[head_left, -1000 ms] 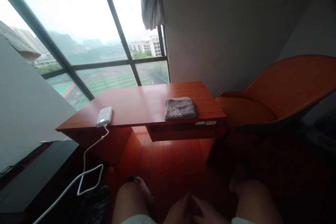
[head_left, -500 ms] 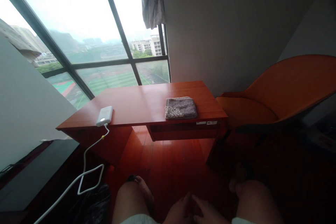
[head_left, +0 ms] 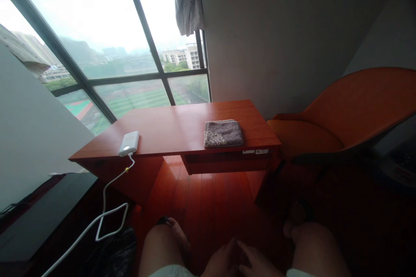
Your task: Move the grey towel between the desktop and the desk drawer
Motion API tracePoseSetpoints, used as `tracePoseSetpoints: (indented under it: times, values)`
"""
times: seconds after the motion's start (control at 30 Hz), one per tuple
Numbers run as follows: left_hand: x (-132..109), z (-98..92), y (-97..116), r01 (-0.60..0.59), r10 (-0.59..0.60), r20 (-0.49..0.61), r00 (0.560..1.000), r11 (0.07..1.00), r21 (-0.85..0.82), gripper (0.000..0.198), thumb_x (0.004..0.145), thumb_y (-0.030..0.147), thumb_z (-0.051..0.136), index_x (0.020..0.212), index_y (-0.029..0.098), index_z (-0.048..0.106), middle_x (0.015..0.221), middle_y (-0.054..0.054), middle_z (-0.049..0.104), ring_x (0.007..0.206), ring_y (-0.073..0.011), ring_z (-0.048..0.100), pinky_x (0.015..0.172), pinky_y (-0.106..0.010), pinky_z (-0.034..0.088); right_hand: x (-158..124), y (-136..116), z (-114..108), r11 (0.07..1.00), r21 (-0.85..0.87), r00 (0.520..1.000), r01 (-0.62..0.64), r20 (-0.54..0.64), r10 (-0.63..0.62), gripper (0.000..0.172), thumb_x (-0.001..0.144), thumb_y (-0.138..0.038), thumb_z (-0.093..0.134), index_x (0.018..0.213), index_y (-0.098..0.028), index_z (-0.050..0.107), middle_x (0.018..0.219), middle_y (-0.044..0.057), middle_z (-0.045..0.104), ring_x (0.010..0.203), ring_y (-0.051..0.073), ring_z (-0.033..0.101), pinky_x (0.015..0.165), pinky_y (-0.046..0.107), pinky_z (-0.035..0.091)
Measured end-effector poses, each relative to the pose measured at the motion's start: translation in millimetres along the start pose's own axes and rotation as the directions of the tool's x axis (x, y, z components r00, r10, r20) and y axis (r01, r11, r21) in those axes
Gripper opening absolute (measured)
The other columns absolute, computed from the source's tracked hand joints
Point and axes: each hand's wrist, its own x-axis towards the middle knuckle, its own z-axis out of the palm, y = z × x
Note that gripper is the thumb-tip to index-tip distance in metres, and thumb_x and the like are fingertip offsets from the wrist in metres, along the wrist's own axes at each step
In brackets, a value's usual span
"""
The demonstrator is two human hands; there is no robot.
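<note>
Both of my hands rest low between my bare knees at the bottom edge of the view. My left hand (head_left: 221, 262) and my right hand (head_left: 258, 263) touch at the fingertips, fingers loosely stretched, with nothing in them. Ahead stands a red-brown wooden desk (head_left: 169, 127). A folded grey-brown towel (head_left: 223, 133) lies on its right half. A white power bank (head_left: 128, 143) sits near its left front edge, and a white cable (head_left: 105, 212) hangs from it to the floor. Neither hand is close to the desk.
An orange curved chair (head_left: 344, 117) stands to the right of the desk. A large window (head_left: 107, 52) with dark frames fills the left, with a tied-up curtain (head_left: 186, 0) at its top. There is a dark low surface (head_left: 42, 220) at the left and a red wooden floor (head_left: 208, 207) below.
</note>
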Motion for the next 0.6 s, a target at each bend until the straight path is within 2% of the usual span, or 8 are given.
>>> tracePoseSetpoints:
  times: [0.23,0.47,0.6]
  values:
    - [-3.9,-0.9,2.6,-0.009,0.009,-0.001,1.000,1.000,0.017,0.027,0.093,0.036,0.059,0.119,0.029,0.062,0.130,-0.006,0.059,0.115,-0.0231,0.058,0.094,-0.040,0.052,-1.6,-2.1,-0.2,1.000,-0.006,1.000,-0.009,-0.002,0.009,0.076,0.068,-0.032,0.056,0.143,-0.033,0.044,0.147,0.006,0.055,0.136,0.030,0.047,0.112,0.041,0.036]
    - [-5.0,-1.3,5.4,-0.011,0.011,-0.002,1.000,1.000,0.025,0.027,0.093,0.037,0.058,0.119,0.028,0.062,0.129,-0.006,0.059,0.114,-0.0226,0.059,0.093,-0.040,0.052,-2.6,-5.0,-3.1,1.000,-0.009,1.000,0.008,0.001,-0.008,0.077,0.068,-0.030,0.055,0.143,-0.035,0.043,0.130,0.006,0.067,0.123,0.032,0.058,0.103,0.043,0.043]
    - [-5.4,-1.1,4.5,-0.013,0.013,-0.006,1.000,1.000,0.027,0.026,0.093,0.036,0.059,0.118,0.029,0.063,0.129,-0.006,0.060,0.114,-0.0227,0.059,0.092,-0.039,0.053,-3.6,-4.9,-3.1,1.000,-0.008,1.000,0.014,-0.008,-0.014,0.075,0.068,-0.030,0.054,0.142,-0.036,0.044,0.131,0.006,0.067,0.122,0.030,0.059,0.102,0.042,0.044]
